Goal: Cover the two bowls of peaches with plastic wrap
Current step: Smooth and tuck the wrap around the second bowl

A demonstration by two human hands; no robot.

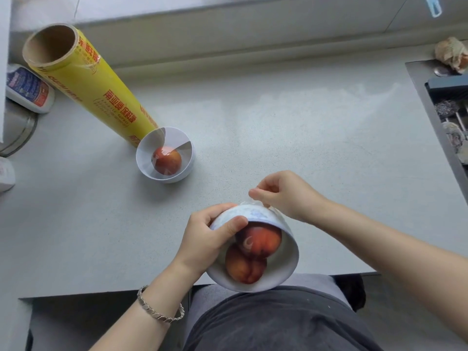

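Because I have the white, blue-patterned ceramic bowl (283, 269) tipped towards me over the near edge of the pale grey counter (278, 122), in the lower middle of the frame, the two red-orange peaches (258, 239) inside seem to lean on the clear plastic wrap (254, 204) stretched across its mouth. If that film lets go, I judge they could roll into my lap. My left hand (207, 236) curls round the bowl's left side, thumb pressed at the rim. It alone carries the weight, so a slip there drops everything. Just behind the bowl, my right hand (283, 196) pinches a loose edge of wrap against the outer wall; pulling too hard might tear it or peel it off the opposite rim. Farther off, left of centre, the second white bowl (147, 158) with one peach (166, 160) looks covered already. Beyond it, the tall yellow roll of plastic wrap (101, 97) stands just behind that bowl, running to the frame's upper left, and could topple onto it if knocked.
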